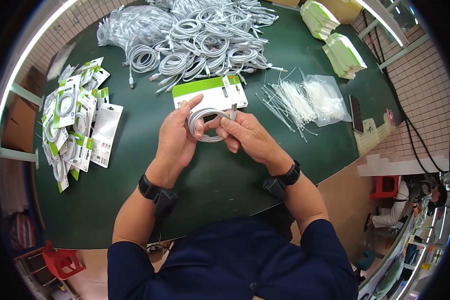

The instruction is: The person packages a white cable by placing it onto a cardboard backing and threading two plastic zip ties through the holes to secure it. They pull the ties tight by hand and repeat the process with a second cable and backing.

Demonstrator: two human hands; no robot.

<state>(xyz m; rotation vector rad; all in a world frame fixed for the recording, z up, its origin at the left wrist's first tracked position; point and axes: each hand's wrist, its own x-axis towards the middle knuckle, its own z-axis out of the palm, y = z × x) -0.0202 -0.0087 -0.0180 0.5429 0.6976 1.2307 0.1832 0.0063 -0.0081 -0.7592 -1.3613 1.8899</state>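
Note:
A coiled white cable (205, 120) is held between both hands above a dark green table (210, 185). My left hand (177, 137) grips the coil's left side, thumb and fingers around the loops. My right hand (245, 135) pinches the right side, with the cable's plug end sticking up by its fingers. Just beyond the hands lies a white packaging card with a green top strip (210, 92), flat on the table.
A big heap of coiled white cables (200, 40) fills the far table. Packed cards with cables (72, 125) lie piled at left. White zip ties in a clear bag (310, 100) lie at right, with stacked green-and-white cards (342, 55) and a phone (356, 114) beyond.

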